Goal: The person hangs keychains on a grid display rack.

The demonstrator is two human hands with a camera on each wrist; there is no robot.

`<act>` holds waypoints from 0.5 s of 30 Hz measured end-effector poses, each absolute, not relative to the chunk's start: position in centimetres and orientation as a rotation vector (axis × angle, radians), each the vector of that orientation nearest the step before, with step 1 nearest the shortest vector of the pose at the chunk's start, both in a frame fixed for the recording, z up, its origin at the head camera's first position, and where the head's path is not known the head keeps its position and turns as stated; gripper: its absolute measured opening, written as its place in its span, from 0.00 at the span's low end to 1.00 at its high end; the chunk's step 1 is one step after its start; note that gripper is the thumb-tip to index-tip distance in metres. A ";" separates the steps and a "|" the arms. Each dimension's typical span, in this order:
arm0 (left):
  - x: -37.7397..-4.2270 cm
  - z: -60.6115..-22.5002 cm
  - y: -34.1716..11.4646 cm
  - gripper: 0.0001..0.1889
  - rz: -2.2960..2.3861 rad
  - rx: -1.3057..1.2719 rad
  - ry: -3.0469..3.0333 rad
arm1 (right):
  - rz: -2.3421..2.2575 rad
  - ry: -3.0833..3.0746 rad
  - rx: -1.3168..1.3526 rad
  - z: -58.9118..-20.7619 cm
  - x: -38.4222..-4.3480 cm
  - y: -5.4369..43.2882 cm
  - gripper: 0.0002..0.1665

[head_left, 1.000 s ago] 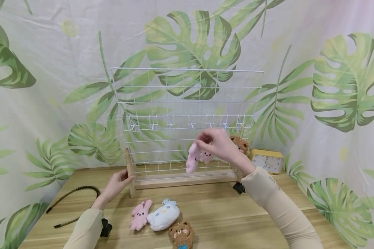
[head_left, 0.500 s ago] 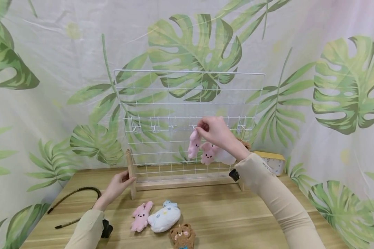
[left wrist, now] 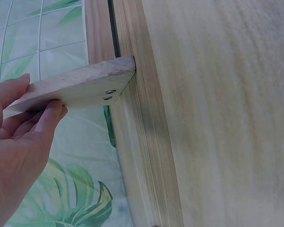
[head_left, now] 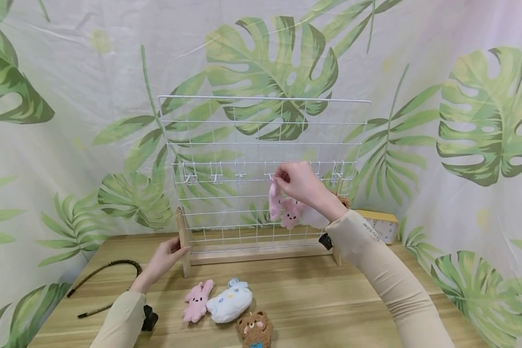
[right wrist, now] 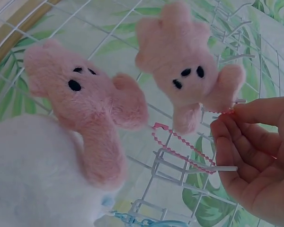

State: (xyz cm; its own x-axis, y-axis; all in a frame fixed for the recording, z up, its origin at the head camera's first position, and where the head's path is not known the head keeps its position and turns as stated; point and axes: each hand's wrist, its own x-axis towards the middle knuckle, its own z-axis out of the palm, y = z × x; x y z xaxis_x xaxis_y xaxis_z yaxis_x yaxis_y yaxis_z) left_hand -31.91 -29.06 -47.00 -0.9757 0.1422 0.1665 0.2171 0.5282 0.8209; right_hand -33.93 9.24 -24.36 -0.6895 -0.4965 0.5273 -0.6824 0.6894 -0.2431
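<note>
My right hand (head_left: 299,182) is raised to the row of hooks on a white wire grid rack (head_left: 226,143). It pinches the pink bead chain (right wrist: 222,111) of a pink plush bunny keychain (right wrist: 189,61), right beside a hook tip. Next to that bunny, a second pink bunny (right wrist: 71,90) hangs by its own pink bead chain (right wrist: 189,145) from another hook. A white plush (right wrist: 33,170) hangs further right, partly behind my wrist in the head view. My left hand (left wrist: 23,137) grips the wooden end post (left wrist: 85,85) of the rack, thumb on one face and fingers on the other.
On the table lie a pink bunny (head_left: 197,300), a white plush (head_left: 230,302) and a brown bear (head_left: 254,329). A headband (head_left: 122,262) lies at left. A brown bear (head_left: 342,200) hangs at the rack's right, near a yellow clock (head_left: 384,226). Hooks (head_left: 215,178) at left hold nothing.
My right hand has risen to the hooks with the pink bunny, which has shifted slightly right in the last half second. The left hand has kept its grip on the post.
</note>
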 end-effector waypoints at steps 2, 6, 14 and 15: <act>-31.9 -47.0 -29.0 0.28 -1.451 -0.315 -2.677 | 0.560 -2.482 0.914 -24.4 -34.1 9.2 0.06; -31.9 -46.9 -29.0 0.28 -1.451 -0.314 -2.674 | 0.536 -2.497 0.913 -24.6 -34.2 9.1 0.05; -31.6 -46.6 -28.9 0.29 -1.456 -0.339 -2.676 | 0.581 -2.503 0.916 -24.7 -33.9 8.7 0.06; -31.5 -46.6 -28.9 0.29 -1.458 -0.338 -2.677 | 0.586 -2.501 0.920 -24.7 -33.9 8.7 0.06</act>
State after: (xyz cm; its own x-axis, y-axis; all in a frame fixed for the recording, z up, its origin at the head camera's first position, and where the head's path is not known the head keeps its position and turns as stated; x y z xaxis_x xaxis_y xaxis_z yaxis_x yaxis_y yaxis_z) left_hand -31.54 -28.86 -46.65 -0.9729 0.1567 0.1699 0.2277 0.5244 0.8204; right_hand -33.90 8.67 -24.67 -0.6978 -0.5060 0.5069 -0.6785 0.6937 -0.2416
